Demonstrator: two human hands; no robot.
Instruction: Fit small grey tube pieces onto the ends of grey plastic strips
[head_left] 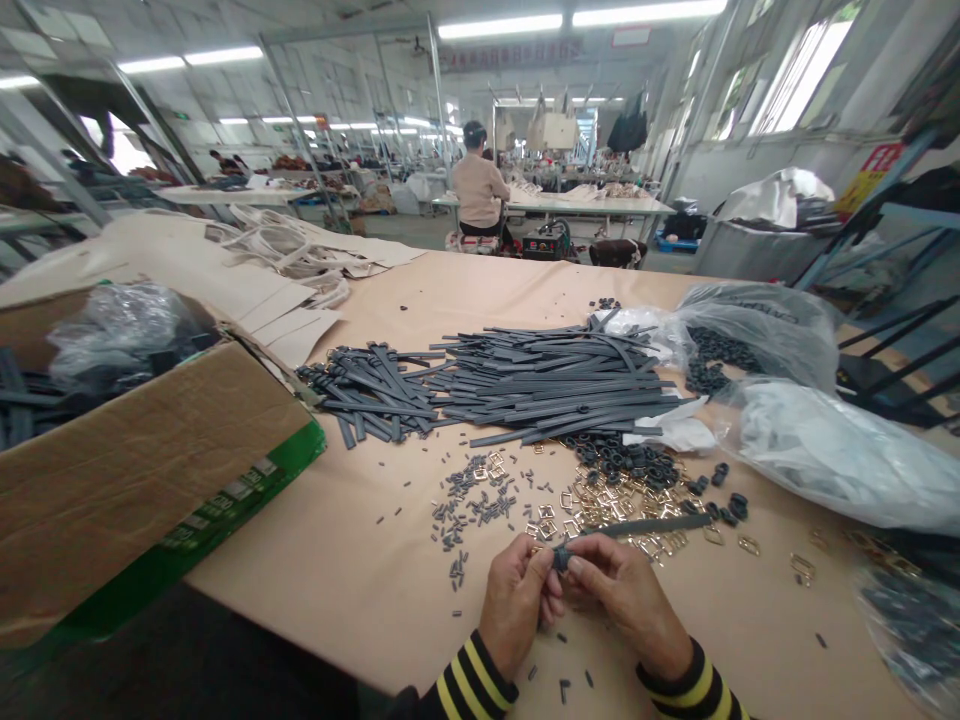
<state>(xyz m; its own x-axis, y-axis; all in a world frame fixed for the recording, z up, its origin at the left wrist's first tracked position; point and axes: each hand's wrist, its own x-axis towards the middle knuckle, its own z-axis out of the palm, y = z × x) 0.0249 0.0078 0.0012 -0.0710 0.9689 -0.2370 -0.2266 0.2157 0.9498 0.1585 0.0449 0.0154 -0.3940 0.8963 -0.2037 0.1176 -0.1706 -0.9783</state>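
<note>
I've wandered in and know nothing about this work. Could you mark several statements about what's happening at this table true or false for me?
1. The left hand and right hand both hold one dark strap. True.
2. The cardboard box is at the picture's right edge. False: it is at the left.
3. Gold-coloured buckles lie loose on the table. True.
4. The sleeve cuffs are plain white. False: they are black with yellow stripes.
5. A heap of dark straps lies beyond the hands. True.
6. The person in the light top faces the camera. False: their back is turned.
</note>
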